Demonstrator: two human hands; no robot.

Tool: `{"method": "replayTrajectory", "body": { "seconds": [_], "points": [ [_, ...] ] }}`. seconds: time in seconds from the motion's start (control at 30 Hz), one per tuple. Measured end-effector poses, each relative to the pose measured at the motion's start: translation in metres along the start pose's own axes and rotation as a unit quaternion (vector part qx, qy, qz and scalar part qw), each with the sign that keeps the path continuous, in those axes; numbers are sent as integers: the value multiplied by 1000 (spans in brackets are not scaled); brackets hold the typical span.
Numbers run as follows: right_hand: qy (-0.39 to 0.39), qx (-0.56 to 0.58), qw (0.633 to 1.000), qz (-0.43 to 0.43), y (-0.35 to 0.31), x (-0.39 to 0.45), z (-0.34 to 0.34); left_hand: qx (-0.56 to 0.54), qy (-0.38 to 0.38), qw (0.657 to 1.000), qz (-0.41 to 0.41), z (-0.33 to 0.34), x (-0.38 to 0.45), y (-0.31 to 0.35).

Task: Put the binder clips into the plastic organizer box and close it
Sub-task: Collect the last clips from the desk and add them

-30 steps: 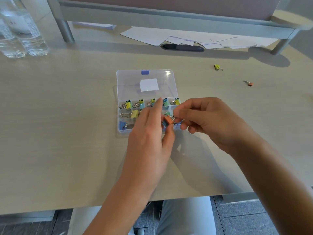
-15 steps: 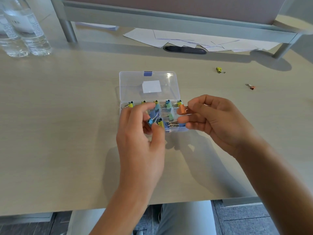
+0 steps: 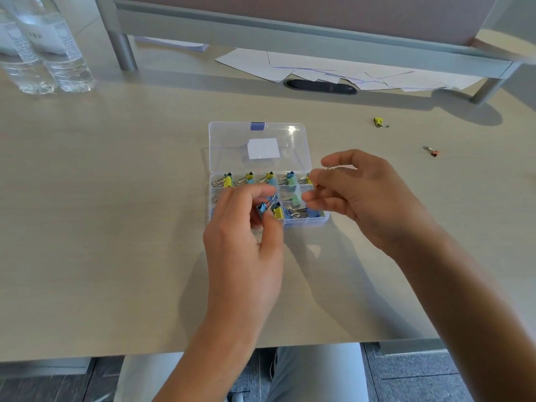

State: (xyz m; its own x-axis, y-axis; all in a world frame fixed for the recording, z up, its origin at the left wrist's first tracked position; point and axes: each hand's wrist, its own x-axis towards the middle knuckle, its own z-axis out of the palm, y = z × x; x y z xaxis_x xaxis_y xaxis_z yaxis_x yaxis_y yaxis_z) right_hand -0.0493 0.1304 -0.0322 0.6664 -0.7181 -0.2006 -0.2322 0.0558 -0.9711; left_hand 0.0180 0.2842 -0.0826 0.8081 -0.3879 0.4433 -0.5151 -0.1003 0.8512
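Hovering nearest the camera, the left hand (image 3: 246, 245) sits low over the front-left part of the plastic organizer box (image 3: 262, 195), its fingers curled and pinching a blue binder clip (image 3: 262, 208) between thumb and fingertips, right above the front row of compartments. Just beside that clip, a yellow clip (image 3: 279, 212) stands in a front compartment, and a blue heap with silver wire handles (image 3: 301, 212) fills the compartments to its right.

Over to the right hand (image 3: 362, 195), poised at the box's right edge, fingers bent inward; a small glint of silver wire (image 3: 329, 168) shows at the index fingertip, but whether it grips a whole clip I cannot tell, as the palm side is turned away.

Into the box itself: a green clip (image 3: 295, 199) lies in the middle row, and the back row holds a line of yellow and blue clips (image 3: 249, 179), handles pointing left. The clear lid (image 3: 258, 146) lies flat open behind, hinged back on the table (image 3: 116, 198), with a white label (image 3: 263, 148) and a blue latch (image 3: 257, 126) at its far edge.

Further out on the right, two stray clips lie well apart from the box: an orange one (image 3: 432, 151) and a yellow one (image 3: 380, 122). At the back, scattered papers (image 3: 333, 68) and, far left, two water bottles (image 3: 43, 53).
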Motion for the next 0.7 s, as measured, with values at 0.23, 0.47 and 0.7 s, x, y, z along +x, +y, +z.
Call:
{"method": "replayTrajectory", "body": {
  "seconds": [0.23,0.47,0.7],
  "points": [
    [-10,91,996,-19,7,4,-3,21,-8,1000,16,-1,-2,-3],
    [-14,7,999,-45,13,15,-8,12,-20,1000,20,0,-3,-1],
    [-14,-250,961,-119,11,26,-8,95,-47,992,68,7,-2,-9]
  ]
}}
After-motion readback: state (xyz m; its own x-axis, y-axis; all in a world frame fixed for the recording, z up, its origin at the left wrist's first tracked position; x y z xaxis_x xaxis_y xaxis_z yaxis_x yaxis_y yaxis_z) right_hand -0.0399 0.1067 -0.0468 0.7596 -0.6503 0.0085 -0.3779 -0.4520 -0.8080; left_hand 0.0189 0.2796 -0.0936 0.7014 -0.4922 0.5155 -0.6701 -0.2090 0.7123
